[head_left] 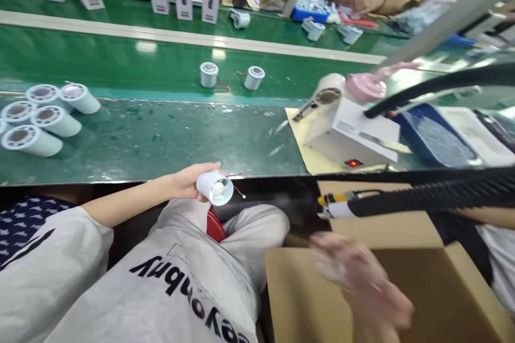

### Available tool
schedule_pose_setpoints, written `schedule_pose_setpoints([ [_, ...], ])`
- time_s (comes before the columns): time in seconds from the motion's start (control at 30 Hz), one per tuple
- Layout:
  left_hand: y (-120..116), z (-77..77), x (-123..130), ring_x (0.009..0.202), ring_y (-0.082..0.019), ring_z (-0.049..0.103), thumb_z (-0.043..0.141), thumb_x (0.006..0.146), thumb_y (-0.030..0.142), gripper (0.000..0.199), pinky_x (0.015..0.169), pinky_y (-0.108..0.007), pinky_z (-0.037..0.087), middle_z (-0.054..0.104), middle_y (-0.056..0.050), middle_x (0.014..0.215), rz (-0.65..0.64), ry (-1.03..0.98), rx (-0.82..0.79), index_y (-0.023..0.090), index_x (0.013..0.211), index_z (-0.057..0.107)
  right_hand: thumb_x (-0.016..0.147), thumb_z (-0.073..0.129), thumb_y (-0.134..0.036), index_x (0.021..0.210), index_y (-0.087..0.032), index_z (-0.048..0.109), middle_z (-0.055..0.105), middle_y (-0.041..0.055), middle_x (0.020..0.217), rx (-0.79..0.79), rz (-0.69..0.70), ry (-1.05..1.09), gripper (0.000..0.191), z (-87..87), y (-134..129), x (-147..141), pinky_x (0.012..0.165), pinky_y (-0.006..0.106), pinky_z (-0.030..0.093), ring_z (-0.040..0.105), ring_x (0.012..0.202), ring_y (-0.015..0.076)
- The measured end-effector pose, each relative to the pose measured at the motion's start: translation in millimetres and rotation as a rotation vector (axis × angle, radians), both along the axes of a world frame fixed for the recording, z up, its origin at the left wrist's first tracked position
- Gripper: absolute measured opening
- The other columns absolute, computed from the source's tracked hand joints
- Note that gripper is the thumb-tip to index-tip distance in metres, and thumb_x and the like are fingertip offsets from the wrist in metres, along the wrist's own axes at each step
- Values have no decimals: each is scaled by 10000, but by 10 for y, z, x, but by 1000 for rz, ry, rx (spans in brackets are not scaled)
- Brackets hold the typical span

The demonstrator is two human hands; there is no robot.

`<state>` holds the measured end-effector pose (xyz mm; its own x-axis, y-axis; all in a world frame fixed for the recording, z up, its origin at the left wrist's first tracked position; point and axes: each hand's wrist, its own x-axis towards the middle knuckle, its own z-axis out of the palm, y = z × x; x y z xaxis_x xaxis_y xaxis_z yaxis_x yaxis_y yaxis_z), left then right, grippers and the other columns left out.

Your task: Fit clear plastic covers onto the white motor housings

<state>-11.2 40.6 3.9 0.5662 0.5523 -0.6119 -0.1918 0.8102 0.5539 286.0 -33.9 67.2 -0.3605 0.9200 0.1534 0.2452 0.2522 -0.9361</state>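
My left hand [192,181] is closed around a white cylindrical fan housing [213,188], just in front of the bench edge and above my lap. The housing's open end is turned toward me and shows a round white hub inside. A thin red wire with a small white plug [240,193] hangs from its right side. My right hand [358,273] is over the open cardboard box [308,294] at lower right. Motion smears its fingers, so I cannot tell whether it holds anything.
Several white cylinders [44,131] stand at the bench's left. Two wired housings [209,75] sit on the green conveyor [153,64]. A white machine [348,136] with a lit red switch is at right. A black corrugated hose [402,204] crosses above the box. People sit opposite.
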Motion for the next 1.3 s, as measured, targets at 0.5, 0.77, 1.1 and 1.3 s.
schedule_pose_setpoints([
  [0.5, -130, -85, 448, 633, -131, 520, 671, 804, 351, 192, 533, -223, 398, 609, -12, 763, -527, 307, 558, 163, 816, 709, 907, 713, -240, 1177, -265, 750, 539, 159, 1399, 274, -202, -743, 274, -989, -69, -415, 860, 486, 604, 615, 1129, 347],
  [0.77, -177, -155, 375, 1032, -239, 638, 825, 779, 418, 499, 972, -381, 493, 691, -77, 1114, -334, 494, 1274, 199, 1208, 691, 931, 665, -370, 764, -214, 713, 656, 114, 1153, -74, -137, -144, 234, -879, -48, -388, 898, 408, 573, 676, 1066, 274],
  [1.1, -198, -339, 362, 1253, -303, 639, 898, 697, 358, 677, 1028, -433, 530, 670, -141, 1366, -388, 219, 1088, 234, 1326, 681, 793, 835, -421, 590, -243, 739, 792, 80, 963, -368, -361, 281, 287, -842, -78, -320, 714, 346, 606, 739, 935, 262],
  [1.3, -272, -227, 384, 1062, -209, 712, 861, 736, 288, 637, 867, -318, 579, 651, -140, 1393, -248, 49, 762, 214, 1333, 653, 777, 897, -307, 1171, -327, 775, 732, 72, 1310, 41, -171, 76, 412, -884, -181, -276, 1001, 469, 601, 691, 1222, 311],
])
